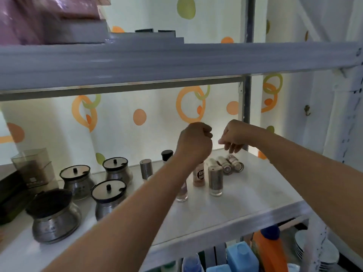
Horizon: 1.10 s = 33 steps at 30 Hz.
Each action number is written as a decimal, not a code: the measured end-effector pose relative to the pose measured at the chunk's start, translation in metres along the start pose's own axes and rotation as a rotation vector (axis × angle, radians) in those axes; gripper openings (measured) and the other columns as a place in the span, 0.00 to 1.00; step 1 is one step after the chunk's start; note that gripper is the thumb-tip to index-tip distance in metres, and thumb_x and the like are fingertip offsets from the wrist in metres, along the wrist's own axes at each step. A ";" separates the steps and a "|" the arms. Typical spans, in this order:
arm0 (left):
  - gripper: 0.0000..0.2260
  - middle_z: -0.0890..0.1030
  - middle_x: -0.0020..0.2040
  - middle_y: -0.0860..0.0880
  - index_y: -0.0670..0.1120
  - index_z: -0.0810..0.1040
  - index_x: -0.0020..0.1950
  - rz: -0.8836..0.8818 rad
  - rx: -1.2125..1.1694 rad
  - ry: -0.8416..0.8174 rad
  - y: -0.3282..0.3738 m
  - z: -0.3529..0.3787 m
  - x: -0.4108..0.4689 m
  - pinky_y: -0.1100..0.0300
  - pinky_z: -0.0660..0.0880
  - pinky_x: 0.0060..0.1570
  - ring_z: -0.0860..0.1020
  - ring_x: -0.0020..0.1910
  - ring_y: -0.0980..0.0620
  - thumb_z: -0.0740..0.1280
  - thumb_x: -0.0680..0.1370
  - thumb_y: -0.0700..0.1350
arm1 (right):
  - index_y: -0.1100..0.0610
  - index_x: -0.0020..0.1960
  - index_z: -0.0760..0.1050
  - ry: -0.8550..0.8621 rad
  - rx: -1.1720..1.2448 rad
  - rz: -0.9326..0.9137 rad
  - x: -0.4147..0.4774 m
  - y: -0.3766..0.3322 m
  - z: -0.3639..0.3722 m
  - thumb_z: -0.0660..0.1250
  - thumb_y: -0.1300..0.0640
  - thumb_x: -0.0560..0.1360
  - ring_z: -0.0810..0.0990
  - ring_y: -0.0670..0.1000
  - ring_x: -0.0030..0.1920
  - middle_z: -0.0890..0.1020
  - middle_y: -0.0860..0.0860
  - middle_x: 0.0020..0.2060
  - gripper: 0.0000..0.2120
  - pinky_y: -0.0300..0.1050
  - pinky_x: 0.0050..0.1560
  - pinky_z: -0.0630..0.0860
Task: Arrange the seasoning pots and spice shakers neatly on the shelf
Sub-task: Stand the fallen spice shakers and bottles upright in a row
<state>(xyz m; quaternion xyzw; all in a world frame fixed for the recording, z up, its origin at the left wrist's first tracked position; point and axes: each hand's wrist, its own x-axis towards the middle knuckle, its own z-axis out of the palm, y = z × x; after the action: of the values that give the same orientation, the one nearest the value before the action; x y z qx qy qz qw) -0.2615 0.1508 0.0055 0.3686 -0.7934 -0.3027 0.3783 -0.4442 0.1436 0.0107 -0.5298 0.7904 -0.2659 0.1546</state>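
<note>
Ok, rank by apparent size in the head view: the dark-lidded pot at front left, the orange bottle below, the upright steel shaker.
1. dark-lidded pot, though it is nearest the camera
2. orange bottle, partly hidden
3. upright steel shaker

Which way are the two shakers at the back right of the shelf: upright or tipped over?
Tipped over. The two shakers lie on their sides on the shelf, ends facing the camera, just below the right hand.
</note>
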 end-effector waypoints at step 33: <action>0.12 0.83 0.56 0.40 0.38 0.81 0.58 0.015 0.396 -0.383 -0.063 0.032 0.130 0.53 0.75 0.61 0.79 0.57 0.44 0.70 0.75 0.37 | 0.61 0.35 0.72 -0.224 -0.303 -0.025 0.079 0.006 0.062 0.74 0.57 0.69 0.71 0.47 0.21 0.76 0.49 0.20 0.13 0.38 0.28 0.70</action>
<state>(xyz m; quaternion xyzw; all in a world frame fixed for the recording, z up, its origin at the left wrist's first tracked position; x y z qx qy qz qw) -0.3228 0.0169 -0.0102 0.3656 -0.8969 -0.2029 0.1443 -0.4466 0.0566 -0.0400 -0.5832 0.7925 -0.0850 0.1568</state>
